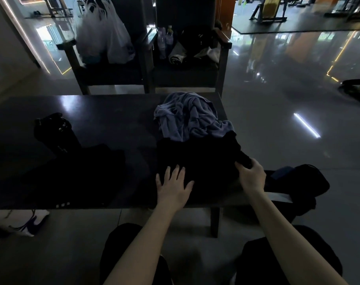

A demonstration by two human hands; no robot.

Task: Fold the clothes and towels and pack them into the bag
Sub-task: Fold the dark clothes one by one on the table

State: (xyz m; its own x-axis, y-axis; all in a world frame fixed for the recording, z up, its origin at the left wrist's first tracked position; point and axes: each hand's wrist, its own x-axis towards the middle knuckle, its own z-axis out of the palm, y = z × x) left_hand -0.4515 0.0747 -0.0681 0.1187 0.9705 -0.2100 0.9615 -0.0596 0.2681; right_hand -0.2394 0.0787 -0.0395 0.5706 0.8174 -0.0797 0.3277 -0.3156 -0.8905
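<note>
Dim light swallows the outline of the black garment (197, 161) on the dark counter (105, 120), so its long axis is uncertain. It seems to run from the near edge away to the crumpled purple towel (191, 116), which overlaps its far end. The left hand (173, 186) lies flat on it with fingers spread, while the right hand (251, 175) clenches a bunched roll at its right edge.

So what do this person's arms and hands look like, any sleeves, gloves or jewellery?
The left forearm and right forearm are bare as far as the picture shows them, with no sleeves in view. The left hand and right hand wear no gloves. No watch, bracelet or ring is visible, though the light is dim. Dark clothing covers the lap.
</note>
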